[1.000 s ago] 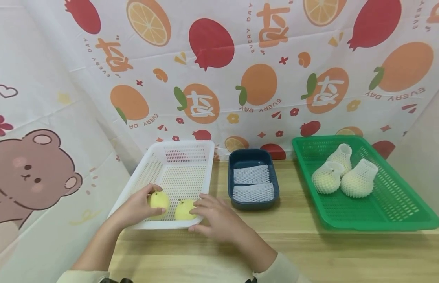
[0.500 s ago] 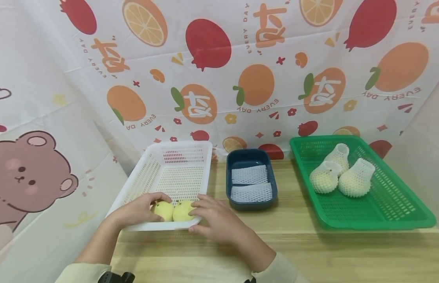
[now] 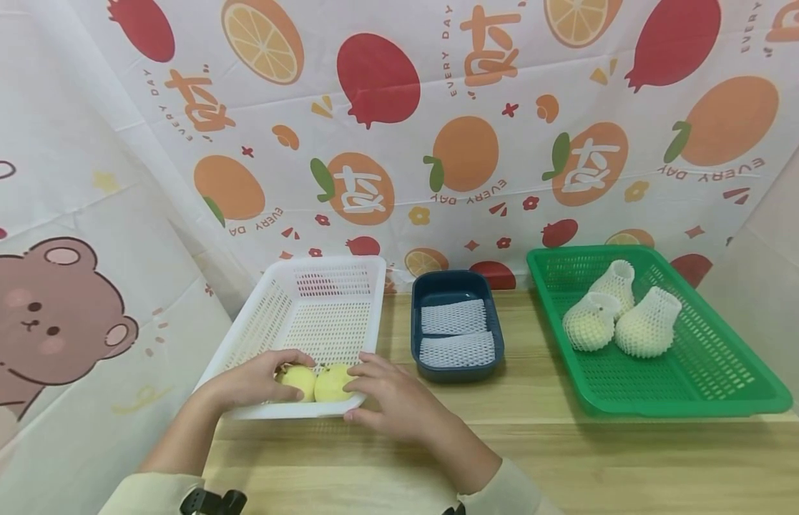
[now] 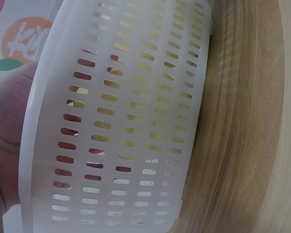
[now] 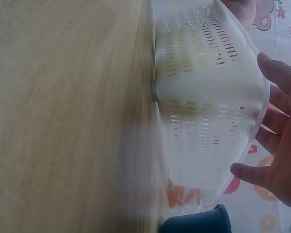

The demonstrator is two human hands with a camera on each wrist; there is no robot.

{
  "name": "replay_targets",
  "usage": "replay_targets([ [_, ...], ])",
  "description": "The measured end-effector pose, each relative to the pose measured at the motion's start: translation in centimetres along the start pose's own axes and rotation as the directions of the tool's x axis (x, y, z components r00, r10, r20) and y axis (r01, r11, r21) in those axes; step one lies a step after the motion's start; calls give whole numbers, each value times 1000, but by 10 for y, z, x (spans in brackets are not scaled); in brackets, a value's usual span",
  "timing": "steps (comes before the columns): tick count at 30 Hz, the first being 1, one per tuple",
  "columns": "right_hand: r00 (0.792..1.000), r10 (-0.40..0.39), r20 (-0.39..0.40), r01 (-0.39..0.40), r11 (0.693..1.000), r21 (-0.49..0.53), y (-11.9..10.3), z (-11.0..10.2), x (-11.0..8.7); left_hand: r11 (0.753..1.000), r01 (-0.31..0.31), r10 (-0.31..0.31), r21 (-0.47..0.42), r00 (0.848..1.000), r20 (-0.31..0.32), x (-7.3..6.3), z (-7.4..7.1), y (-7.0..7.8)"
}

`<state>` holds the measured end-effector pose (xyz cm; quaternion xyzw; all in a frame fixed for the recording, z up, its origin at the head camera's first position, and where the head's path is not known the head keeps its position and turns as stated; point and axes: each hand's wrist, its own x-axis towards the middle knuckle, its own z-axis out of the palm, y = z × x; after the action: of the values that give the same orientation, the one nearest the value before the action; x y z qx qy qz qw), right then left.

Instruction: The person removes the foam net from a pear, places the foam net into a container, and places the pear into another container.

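Note:
In the head view, two round yellow pears sit side by side at the near end of a white perforated basket (image 3: 376, 307). My left hand (image 3: 254, 383) reaches over the near-left rim and holds the left pear (image 3: 299, 381) between thumb and fingers. Spread fingers of my right hand (image 3: 399, 400) lie over the near-right corner, tips at the right pear (image 3: 331, 384), thumb outside the rim. The right wrist view shows this hand (image 5: 281, 126) with fingers extended along the basket rim (image 5: 262, 107). In the left wrist view, the basket wall (image 4: 131, 116) hides most of the left hand.
A dark blue tray (image 3: 457, 285) with two white foam net sleeves (image 3: 457, 350) stands right of the white basket. Farther right, a green basket (image 3: 714, 408) holds three net-wrapped fruits (image 3: 645, 327). A fruit-print cloth (image 3: 405, 179) hangs behind the wooden table (image 3: 534, 458).
My left hand has lowered the left pear to the right, down against the other pear, mostly before the half-second frame. The right hand has stayed at its corner. The head view shifted slightly.

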<state>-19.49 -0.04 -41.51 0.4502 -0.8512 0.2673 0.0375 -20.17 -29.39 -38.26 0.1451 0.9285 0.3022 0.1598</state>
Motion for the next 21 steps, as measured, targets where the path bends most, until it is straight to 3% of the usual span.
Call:
replay_targets([
  [9, 1000, -4, 8, 4, 1000, 3, 0, -3, -2, 1000, 2, -2, -6, 1000, -10, -1, 0, 3],
  [12, 1000, 3, -4, -3, 1000, 22, 3, -8, -4, 1000, -7, 7, 5, 999, -39, -1, 0, 6],
  [16, 998, 16, -67, -13, 999, 45, 7, -22, -11, 998, -8, 18, 63, 987, -159, -3, -1, 18],
  [21, 981, 64, -184, -52, 996, 69, 21, -46, -28, 996, -40, 65, 85, 948, -313, -1, 4, 44],
])
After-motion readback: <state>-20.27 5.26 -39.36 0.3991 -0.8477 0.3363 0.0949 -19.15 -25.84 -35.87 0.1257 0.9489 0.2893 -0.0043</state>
